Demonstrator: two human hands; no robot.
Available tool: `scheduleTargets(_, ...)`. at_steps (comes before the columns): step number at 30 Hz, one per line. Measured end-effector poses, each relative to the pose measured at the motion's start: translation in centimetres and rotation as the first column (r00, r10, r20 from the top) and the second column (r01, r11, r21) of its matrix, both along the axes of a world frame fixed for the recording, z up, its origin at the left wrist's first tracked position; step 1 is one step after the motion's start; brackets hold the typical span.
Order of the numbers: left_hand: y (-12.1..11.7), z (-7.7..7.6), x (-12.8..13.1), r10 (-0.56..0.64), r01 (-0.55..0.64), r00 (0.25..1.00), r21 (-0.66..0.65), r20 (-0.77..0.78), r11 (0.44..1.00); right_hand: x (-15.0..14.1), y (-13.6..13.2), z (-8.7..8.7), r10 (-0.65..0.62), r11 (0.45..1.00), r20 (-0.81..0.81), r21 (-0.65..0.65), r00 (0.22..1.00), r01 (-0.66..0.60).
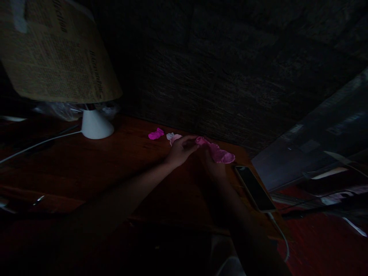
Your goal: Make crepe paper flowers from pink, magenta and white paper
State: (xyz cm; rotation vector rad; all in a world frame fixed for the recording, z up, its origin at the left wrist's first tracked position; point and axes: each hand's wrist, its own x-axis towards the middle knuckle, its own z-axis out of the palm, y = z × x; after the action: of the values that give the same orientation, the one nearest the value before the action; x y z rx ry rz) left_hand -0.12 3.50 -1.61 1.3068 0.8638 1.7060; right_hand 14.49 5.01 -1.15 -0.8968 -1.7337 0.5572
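Note:
A pink sock (220,153) with a wavy edge is held just above the wooden table, stretching to the right from my fingers. My left hand (181,148) pinches its left end near the opening. Around its lower side, my right hand (211,163) is closed, with most of the fingers in shadow or behind the cloth. Behind my left hand lie a pale pink piece of cloth (174,138) and a small whitish one (170,135). Further left is a bright magenta piece (156,133), apparently also a small sock. Dim light hides finer detail.
A lamp with a newsprint shade (63,57) and white cone base (97,124) stands at the left, its cord running left. A phone (254,188) with a white cable (280,232) lies by the right edge of the table (123,153). A dark wall (215,76) rises behind.

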Motion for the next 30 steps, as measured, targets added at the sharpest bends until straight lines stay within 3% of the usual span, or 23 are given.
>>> scheduleTargets(8, -0.3, 0.3, 0.1, 0.073, -0.073, 0.996, 0.011, -0.052, 0.997, 0.0, 0.1, -0.1, -0.027, 0.999, 0.04, 0.023, 0.999, 0.026)
scheduleTargets(13, -0.1, -0.1, 0.1, 0.108, -0.104, 0.986, 0.042, -0.124, 0.994, -0.1, 0.2, 0.1, 0.02, 0.999, 0.014, 0.029, 1.0, -0.02)
scheduleTargets(18, 0.5, -0.6, 0.1, 0.1, -0.098, 0.99, 0.02, -0.1, 0.995, -0.1, 0.3, 0.0, 0.062, 0.998, 0.023, -0.008, 0.998, -0.062)
scheduleTargets(22, 0.8, -0.7, 0.1, 0.101, -0.1, 0.991, 0.013, -0.09, 0.995, -0.1, 0.2, 0.2, 0.019, 0.999, 0.043, 0.028, 0.999, -0.02)
scheduleTargets(30, 0.8, -0.8, 0.1, 0.138, -0.137, 0.989, 0.024, -0.046, 0.99, 0.1, 0.3, 0.4, 0.075, 0.995, 0.125, 0.061, 0.989, -0.083)
